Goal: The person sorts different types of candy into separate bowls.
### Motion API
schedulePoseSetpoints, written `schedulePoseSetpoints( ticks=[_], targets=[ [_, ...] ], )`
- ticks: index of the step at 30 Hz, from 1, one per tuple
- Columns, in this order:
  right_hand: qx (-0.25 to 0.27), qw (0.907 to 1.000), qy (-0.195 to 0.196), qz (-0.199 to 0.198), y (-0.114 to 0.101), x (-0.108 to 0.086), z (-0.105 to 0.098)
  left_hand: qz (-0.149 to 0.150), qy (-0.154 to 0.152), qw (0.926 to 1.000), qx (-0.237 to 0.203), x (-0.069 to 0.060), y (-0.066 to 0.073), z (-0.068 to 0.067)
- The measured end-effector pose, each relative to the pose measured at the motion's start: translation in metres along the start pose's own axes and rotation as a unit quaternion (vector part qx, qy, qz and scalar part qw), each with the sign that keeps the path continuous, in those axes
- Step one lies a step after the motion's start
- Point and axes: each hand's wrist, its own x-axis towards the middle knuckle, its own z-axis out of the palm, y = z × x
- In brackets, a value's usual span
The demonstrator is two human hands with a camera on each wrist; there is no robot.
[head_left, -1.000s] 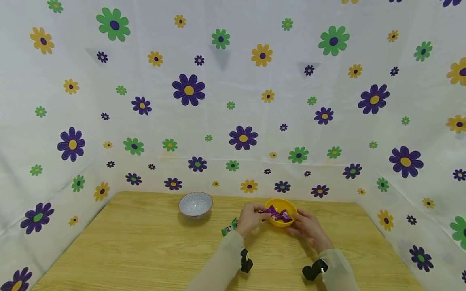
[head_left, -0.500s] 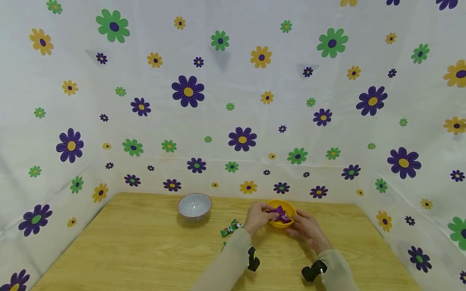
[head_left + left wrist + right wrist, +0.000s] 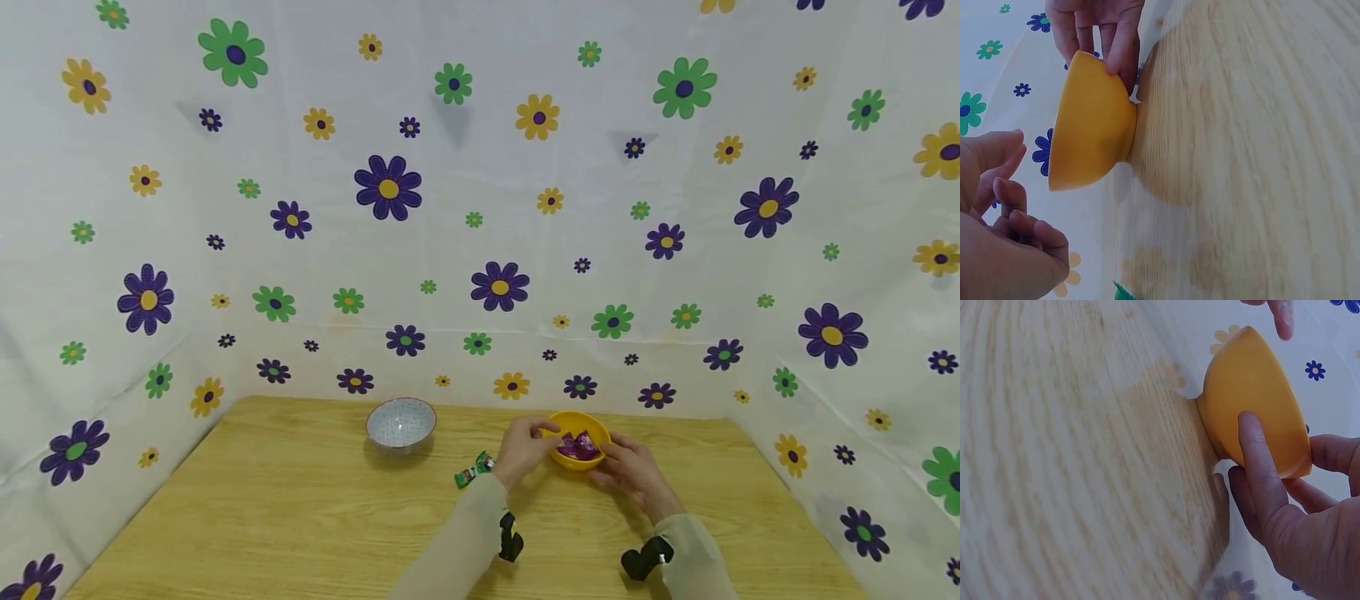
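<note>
A small yellow bowl (image 3: 567, 422) stands upright on the table with purple-wrapped candies (image 3: 578, 447) inside. My right hand (image 3: 636, 477) grips its right side; in the right wrist view, fingers (image 3: 1259, 459) lie along the outer wall of the bowl (image 3: 1257, 387), the thumb at the rim. At the bowl's left rim is my left hand (image 3: 522, 448), holding nothing. The left wrist view shows its thumb and forefinger apart, the other fingers loosely bent, clear of the bowl (image 3: 1092, 128). Left of that hand lies a green-wrapped candy (image 3: 472, 471), partly hidden by the wrist.
A pale patterned bowl (image 3: 401, 425) with a red rim stands at the back left of the wooden table (image 3: 300, 500). White flowered cloth (image 3: 450, 250) surrounds the back and sides. Each wrist wears a black camera.
My left hand brought a purple candy over the yellow bowl, let it go among the others, and drew back slightly left. My right hand kept its hold on the bowl.
</note>
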Motion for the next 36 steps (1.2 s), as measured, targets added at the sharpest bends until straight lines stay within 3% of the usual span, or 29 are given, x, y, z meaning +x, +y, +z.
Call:
schedulePoseSetpoints(
  ticks=[9,21,30,36],
  targets=[
    [0.004,1.0000,0.003,0.007,-0.001,-0.001,0.000,0.003,0.008,0.9999,0.010,-0.005,-0.006,-0.014],
    [-0.007,0.9997,0.013,0.017,0.003,-0.001,-0.001,0.033,0.007,0.9992,0.022,-0.020,-0.009,-0.050],
    [-0.003,0.9999,-0.001,0.011,0.003,-0.001,0.002,0.039,0.010,0.9990,0.020,-0.024,-0.022,-0.089],
    [0.001,1.0000,-0.007,0.002,-0.001,-0.003,0.003,0.043,0.020,0.9987,0.017,-0.030,-0.021,-0.116]
  ],
)
